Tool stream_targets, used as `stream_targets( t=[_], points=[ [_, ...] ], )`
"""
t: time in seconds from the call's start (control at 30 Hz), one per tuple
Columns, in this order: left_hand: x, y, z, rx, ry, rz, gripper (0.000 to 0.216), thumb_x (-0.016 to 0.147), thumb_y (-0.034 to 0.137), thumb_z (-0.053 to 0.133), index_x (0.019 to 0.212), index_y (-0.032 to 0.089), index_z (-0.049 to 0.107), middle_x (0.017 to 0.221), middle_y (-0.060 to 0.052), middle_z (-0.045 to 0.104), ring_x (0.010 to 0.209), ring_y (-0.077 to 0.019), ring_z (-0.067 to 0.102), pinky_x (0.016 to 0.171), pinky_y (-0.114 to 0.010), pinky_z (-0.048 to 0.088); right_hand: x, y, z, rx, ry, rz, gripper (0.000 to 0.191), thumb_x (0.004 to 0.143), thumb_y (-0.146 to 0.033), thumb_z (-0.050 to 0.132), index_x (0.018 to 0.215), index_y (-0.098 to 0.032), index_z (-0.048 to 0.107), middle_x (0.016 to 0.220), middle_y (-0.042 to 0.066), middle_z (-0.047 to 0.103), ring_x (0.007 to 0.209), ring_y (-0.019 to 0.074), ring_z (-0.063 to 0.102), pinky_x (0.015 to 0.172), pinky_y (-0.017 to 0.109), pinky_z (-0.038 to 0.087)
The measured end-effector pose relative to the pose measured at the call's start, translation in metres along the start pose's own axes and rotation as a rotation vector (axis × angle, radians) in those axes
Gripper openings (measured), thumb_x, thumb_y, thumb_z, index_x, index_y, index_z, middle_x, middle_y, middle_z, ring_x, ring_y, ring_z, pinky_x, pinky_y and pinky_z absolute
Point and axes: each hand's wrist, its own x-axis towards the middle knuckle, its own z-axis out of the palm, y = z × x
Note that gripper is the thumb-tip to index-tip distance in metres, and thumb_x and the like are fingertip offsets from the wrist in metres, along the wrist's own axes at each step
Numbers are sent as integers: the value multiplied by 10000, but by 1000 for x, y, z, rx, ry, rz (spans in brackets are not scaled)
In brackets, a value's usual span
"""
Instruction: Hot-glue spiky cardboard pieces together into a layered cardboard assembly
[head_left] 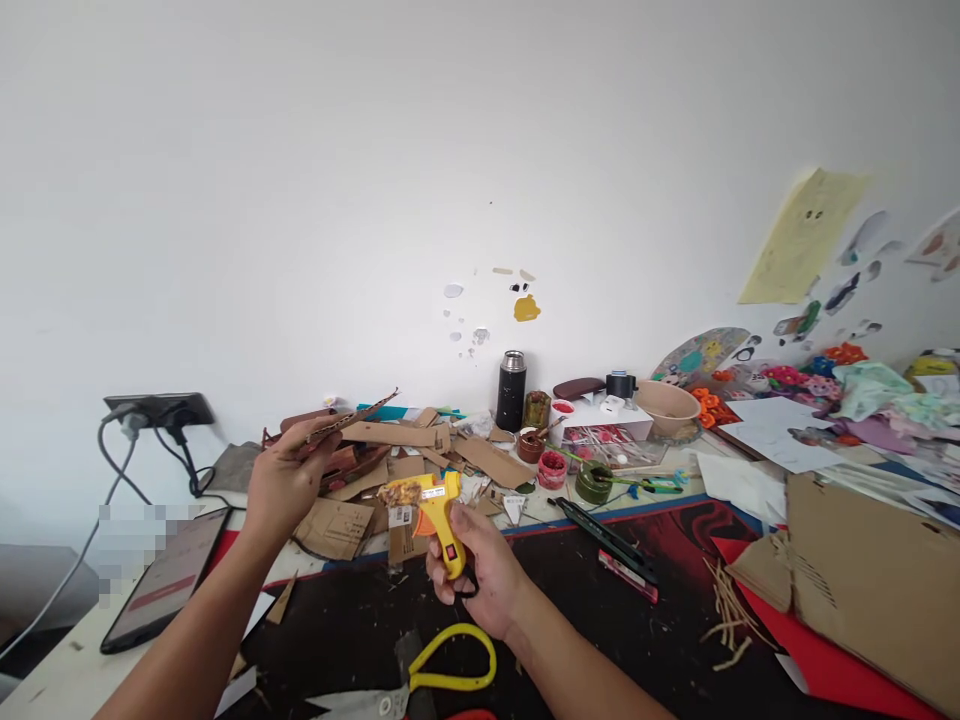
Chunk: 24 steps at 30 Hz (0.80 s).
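My right hand (480,565) is wrapped around the handle of a yellow hot glue gun (442,515), whose nozzle end, crusted with brown stains, points left. Its orange trigger shows below the body. Raised to the left, my left hand (289,485) pinches a thin piece of cardboard (356,415), seen nearly edge-on and tilted up to the right. The glue gun and this piece are apart. Below my right hand, scissors (454,655) with a yellow handle lie on the dark mat (360,610).
Cardboard scraps (334,525) are heaped behind my hands. A black flask (511,392), paint jars (594,482) and a bowl (667,408) stand along the wall. A utility knife (607,540) lies right, near a large cardboard sheet (870,580). A tablet (165,580) and power cords are left.
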Motion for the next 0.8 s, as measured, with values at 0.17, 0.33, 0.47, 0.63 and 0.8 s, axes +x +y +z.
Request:
stream_targets(
  t=[0.17,0.33,0.47,0.63,0.8],
  points=[
    [0,4,0,-2,-52,63,259,1055,423,635,1190,318,830,1246,-68,871,1207,-357,817,1046,-535,670,-1,10,1,1,-64,130,747,643,-751,1042,904,-226,579,644,-74,601,448,74,482,395,181,331],
    [0,11,1,-36,-67,130,256,1067,419,637,1199,328,836,1239,-70,868,1200,-345,815,1056,-515,668,-1,6,-1,62,-130,121,702,712,-775,990,830,-237,554,560,-102,536,379,74,433,377,205,278],
    [-2,14,2,-56,-73,125,264,1075,432,638,1195,314,841,1256,-87,864,1216,-343,808,1066,-501,666,0,-5,-3,56,-139,78,661,803,-779,923,803,-241,539,507,-123,463,353,71,376,383,207,265],
    [-3,9,2,-19,-126,134,285,1033,321,632,1232,330,837,1312,-70,851,1310,-355,768,1141,-544,630,0,-13,-2,-2,-55,-29,704,724,-822,950,828,-231,583,510,-93,543,350,93,433,362,219,285],
    [-3,1,5,16,-141,195,361,964,210,613,1237,296,833,1320,-76,851,1338,-340,752,1165,-523,616,-4,-25,2,-5,-5,-99,699,754,-838,913,812,-210,610,509,-76,556,353,95,460,363,220,309]
  ],
)
